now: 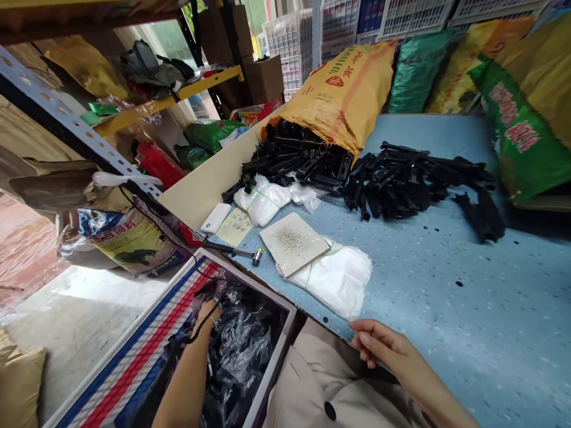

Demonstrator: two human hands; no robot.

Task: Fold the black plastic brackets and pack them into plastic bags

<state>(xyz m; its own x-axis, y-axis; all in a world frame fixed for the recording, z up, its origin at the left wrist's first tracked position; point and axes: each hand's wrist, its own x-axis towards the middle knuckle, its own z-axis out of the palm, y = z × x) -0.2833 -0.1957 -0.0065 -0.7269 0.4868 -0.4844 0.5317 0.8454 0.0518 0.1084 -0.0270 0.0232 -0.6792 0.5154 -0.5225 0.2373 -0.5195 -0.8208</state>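
My left hand reaches down into a striped crate at the table's front left. Its fingers are lost among clear plastic bags with black parts, so its grip is unclear. At the table's front edge my right hand is loosely bent, with nothing visible in it. Its fingertips are just below the corner of a stack of white plastic bags. On that stack rests a pale square slab with small specks. A heap of black plastic parts lies farther back on the blue table.
An orange woven sack spills black parts at the back. A hammer, a white device, a handwritten note and another bag bundle lie at the left. A green sack stands at the right. Metal shelving rises at the left.
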